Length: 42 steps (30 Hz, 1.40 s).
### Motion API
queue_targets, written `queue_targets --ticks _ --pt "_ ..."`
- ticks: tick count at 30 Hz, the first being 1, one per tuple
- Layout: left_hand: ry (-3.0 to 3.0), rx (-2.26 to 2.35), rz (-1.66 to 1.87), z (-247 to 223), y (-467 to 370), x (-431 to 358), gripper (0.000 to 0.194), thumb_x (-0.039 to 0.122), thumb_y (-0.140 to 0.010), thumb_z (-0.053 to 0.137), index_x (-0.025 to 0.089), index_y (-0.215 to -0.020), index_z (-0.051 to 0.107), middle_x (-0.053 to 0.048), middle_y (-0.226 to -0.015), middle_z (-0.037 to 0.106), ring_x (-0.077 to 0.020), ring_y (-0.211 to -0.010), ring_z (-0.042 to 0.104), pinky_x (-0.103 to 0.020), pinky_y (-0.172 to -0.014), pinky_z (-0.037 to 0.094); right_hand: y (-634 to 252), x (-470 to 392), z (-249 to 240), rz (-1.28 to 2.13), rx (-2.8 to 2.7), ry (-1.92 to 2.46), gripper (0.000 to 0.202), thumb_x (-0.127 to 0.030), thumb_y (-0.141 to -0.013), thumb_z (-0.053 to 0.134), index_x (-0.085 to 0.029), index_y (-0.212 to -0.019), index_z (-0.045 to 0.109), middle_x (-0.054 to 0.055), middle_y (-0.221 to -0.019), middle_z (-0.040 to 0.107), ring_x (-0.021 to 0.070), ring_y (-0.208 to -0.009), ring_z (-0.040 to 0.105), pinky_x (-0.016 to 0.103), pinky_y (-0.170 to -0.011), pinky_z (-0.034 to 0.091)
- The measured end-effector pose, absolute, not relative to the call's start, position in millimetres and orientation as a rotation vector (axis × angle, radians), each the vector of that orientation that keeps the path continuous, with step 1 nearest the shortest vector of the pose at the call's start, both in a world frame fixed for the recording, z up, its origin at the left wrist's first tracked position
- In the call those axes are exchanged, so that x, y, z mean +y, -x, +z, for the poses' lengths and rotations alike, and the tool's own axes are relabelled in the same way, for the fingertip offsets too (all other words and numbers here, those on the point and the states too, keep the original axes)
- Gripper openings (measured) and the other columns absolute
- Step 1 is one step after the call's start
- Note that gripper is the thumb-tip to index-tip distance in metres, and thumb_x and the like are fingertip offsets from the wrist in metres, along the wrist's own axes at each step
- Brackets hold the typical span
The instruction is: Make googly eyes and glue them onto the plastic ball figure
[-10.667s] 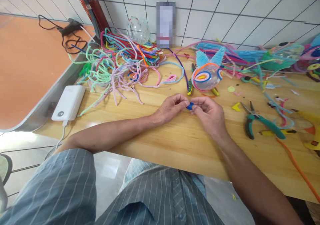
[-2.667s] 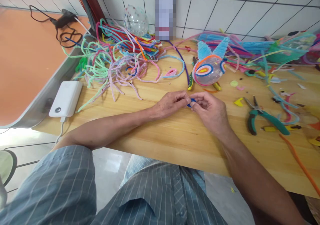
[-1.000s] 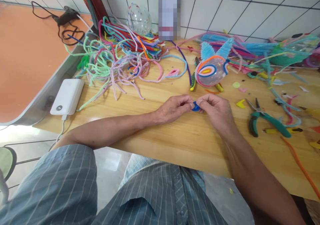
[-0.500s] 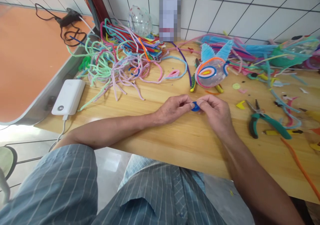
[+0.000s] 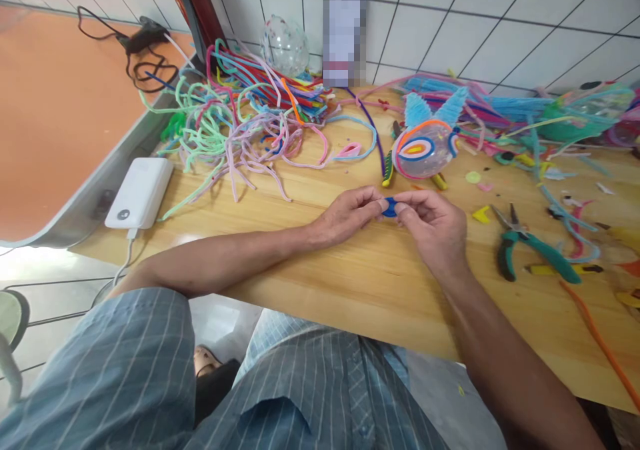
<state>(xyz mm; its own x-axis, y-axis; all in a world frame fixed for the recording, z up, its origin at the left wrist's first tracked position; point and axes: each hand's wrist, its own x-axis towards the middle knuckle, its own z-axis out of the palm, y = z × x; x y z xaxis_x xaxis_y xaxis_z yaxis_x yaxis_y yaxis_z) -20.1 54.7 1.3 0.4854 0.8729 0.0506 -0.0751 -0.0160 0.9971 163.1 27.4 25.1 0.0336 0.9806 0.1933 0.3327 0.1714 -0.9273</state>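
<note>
Between my fingertips is a small dark-blue coil point(image 5: 390, 207), which looks like wound pipe cleaner. My left hand point(image 5: 350, 215) pinches its left side with thumb and forefinger. On the other side, my right hand point(image 5: 434, 227) pinches it the same way. Both hands are just above the wooden table, and my fingers partly cover the coil. Just beyond them sits a clear ball point(image 5: 426, 160) with blue fuzzy ears, an orange strip and a ringed eye of blue, white, orange and yellow. A green-and-yellow handle point(image 5: 387, 170) lies left of the ball.
Green-handled pliers point(image 5: 533, 243) and a yellow cutter point(image 5: 563, 269) lie to the right, near an orange pipe cleaner point(image 5: 600, 340). Tangled pipe cleaners point(image 5: 240, 130) spread at the back left. A white power bank point(image 5: 140, 193) stands near the left edge. A phone point(image 5: 343, 37) leans on the tiles.
The view has shifted slightly. Both hands still pinch the blue coil, its face now turned a little differently between the fingers. A foot has come into view below the table.
</note>
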Motion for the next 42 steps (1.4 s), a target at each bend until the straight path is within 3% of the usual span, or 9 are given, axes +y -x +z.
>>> queue_targets --ticks 9,11,14,20,24,29,32,38,42 --pt "-1.385 0.825 1.055 4.1 16.9 55.7 0.028 0.045 -0.094 0.062 0.017 -0.098 0.059 0.001 -0.085 0.060 -0.0088 -0.066 0.049 -0.023 -0.062 0.040 -165.5 30.5 26.7 0.853 -1.392 1.366 0.009 -0.025 -0.081 0.073 -0.022 -0.089 0.076 -0.001 -0.067 0.072 0.0130 -0.056 0.065 0.026 -0.056 0.055" --pt "-1.558 0.829 0.978 5.9 17.4 48.0 0.028 0.042 -0.095 0.060 0.018 -0.084 0.056 0.004 -0.073 0.053 -0.0088 -0.065 0.047 -0.023 -0.062 0.037 -167.8 32.8 27.8 0.872 -1.344 1.377 0.010 -0.025 -0.080 0.073 -0.023 -0.089 0.077 -0.001 -0.069 0.073 0.0129 -0.057 0.065 0.026 -0.057 0.056" --pt "-1.963 0.738 0.680 6.7 17.4 32.8 0.042 0.041 -0.098 0.056 0.018 -0.064 0.046 0.005 -0.057 0.043 -0.0083 -0.056 0.040 -0.025 -0.057 0.028 -173.0 38.7 25.6 0.894 -1.265 1.416 0.011 -0.026 -0.077 0.075 -0.023 -0.088 0.077 -0.001 -0.069 0.074 0.0127 -0.057 0.064 0.026 -0.057 0.055" --pt "-2.535 0.608 0.364 2.7 14.3 20.9 0.043 0.044 -0.100 0.057 0.019 -0.066 0.064 -0.004 -0.066 0.072 -0.0150 -0.059 0.061 -0.032 -0.054 0.015 -179.1 46.1 17.7 1.013 -1.318 1.585 0.018 -0.031 -0.074 0.078 -0.019 -0.087 0.078 -0.001 -0.059 0.069 0.0112 -0.047 0.056 0.023 -0.046 0.045" --pt "-2.593 0.580 0.411 0.6 15.7 24.5 0.044 0.044 -0.101 0.055 0.019 -0.067 0.066 -0.005 -0.068 0.075 -0.0163 -0.061 0.066 -0.032 -0.052 0.016 -177.4 44.3 20.0 0.983 -1.414 1.683 0.021 -0.035 -0.075 0.075 -0.018 -0.088 0.079 0.000 -0.058 0.069 0.0119 -0.046 0.055 0.024 -0.043 0.040" --pt "-2.534 0.525 0.623 -4.8 18.0 25.5 0.044 0.039 -0.101 0.058 0.019 -0.062 0.059 -0.003 -0.060 0.070 -0.0129 -0.053 0.059 -0.032 -0.051 0.018 -174.8 43.7 20.6 0.976 -1.478 1.721 0.020 -0.034 -0.076 0.072 -0.019 -0.086 0.080 0.001 -0.059 0.071 0.0132 -0.047 0.058 0.025 -0.047 0.044" --pt "-2.342 0.573 0.851 -4.5 18.3 27.4 0.043 0.036 -0.102 0.057 0.019 -0.062 0.053 0.001 -0.055 0.060 -0.0102 -0.051 0.051 -0.029 -0.052 0.027 -175.3 42.6 23.5 0.992 -1.458 1.700 0.020 -0.035 -0.077 0.072 -0.019 -0.086 0.080 0.001 -0.058 0.071 0.0129 -0.047 0.058 0.025 -0.047 0.044" --pt "-1.765 0.968 1.194 2.6 17.4 40.1 0.015 0.032 -0.098 0.064 0.018 -0.098 0.061 0.002 -0.079 0.061 -0.0069 -0.058 0.046 -0.021 -0.057 0.039 -176.6 34.2 34.8 1.081 -1.469 1.552 0.018 -0.035 -0.079 0.073 -0.020 -0.086 0.079 0.001 -0.066 0.075 0.0127 -0.052 0.062 0.024 -0.051 0.046" --pt "-1.629 0.937 1.088 -0.7 16.6 46.8 0.016 0.032 -0.096 0.067 0.017 -0.094 0.065 0.004 -0.072 0.057 -0.0077 -0.059 0.044 -0.022 -0.059 0.038 -175.8 30.0 32.3 1.026 -1.579 1.475 0.014 -0.032 -0.084 0.071 -0.021 -0.088 0.079 0.003 -0.076 0.078 0.0154 -0.064 0.069 0.028 -0.061 0.052"
